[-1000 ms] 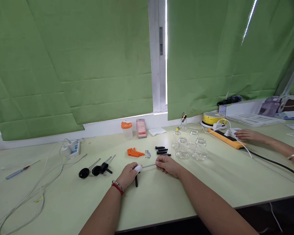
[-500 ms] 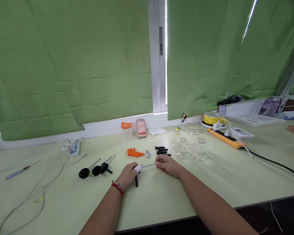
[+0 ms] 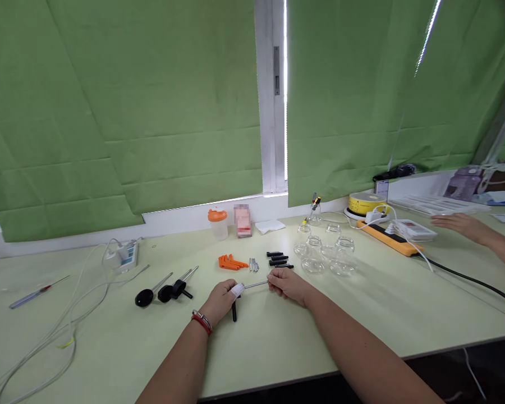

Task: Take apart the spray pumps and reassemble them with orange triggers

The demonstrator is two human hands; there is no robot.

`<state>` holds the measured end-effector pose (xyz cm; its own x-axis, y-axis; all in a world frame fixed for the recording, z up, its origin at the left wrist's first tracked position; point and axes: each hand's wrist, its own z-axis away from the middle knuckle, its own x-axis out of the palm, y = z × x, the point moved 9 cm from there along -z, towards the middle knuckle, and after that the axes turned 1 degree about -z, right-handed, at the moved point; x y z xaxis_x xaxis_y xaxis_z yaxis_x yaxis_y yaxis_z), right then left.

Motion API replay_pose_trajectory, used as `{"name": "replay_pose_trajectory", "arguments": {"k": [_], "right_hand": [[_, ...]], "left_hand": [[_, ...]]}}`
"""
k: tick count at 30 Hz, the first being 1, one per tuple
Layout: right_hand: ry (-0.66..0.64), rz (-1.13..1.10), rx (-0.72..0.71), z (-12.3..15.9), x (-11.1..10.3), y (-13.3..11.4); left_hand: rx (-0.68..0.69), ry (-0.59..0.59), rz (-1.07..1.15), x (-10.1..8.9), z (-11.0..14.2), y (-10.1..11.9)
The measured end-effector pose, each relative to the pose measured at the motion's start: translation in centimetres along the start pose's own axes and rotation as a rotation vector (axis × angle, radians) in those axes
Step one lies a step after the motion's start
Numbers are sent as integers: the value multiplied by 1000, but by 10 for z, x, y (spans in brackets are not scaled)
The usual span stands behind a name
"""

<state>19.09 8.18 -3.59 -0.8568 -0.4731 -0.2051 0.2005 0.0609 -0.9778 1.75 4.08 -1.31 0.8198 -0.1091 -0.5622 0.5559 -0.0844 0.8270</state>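
My left hand (image 3: 222,298), with a white wrap on its thumb, is closed around a black lid-like part, mostly hidden; its black stem (image 3: 234,312) sticks out below the fingers. From that grip a thin metal rod (image 3: 256,284) runs right to my right hand (image 3: 287,284), whose fingers pinch its far end. Left of my hands lie similar black parts with metal rods (image 3: 177,288) and one round black part (image 3: 144,297). Just beyond my hands are orange handle-like pieces (image 3: 231,262), short metal pins (image 3: 253,265) and black ribbed pieces (image 3: 278,259).
Several clear glass jars (image 3: 313,258) stand right of centre. An orange-lidded cup (image 3: 217,224) is near the wall. White cables (image 3: 71,314) trail across the left side; an orange power strip (image 3: 389,238) lies at right. Another person's hand (image 3: 463,225) reaches in from the right.
The other person's hand has come further in from the right, over the table by the white trays. My own hands and the rod have hardly moved.
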Motion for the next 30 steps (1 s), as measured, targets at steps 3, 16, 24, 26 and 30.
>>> {"name": "replay_pose_trajectory", "arguments": {"k": [3,16,24,26,30], "right_hand": [[8,-16,-21,0,-1,-1],[-17,9,-34,1,1,-4],[5,6,-24,-1,-1,-2],[-9,-11,-42,0,0,-4],[-50,-26,-76,3,3,-9]], "left_hand": [[-1,-1,-3,0,-1,-2],[14,13,-12,0,-2,-4],[4,10,-2,0,-2,-2],[4,9,-3,0,-2,-2],[8,15,-12,-1,-2,-2]]}}
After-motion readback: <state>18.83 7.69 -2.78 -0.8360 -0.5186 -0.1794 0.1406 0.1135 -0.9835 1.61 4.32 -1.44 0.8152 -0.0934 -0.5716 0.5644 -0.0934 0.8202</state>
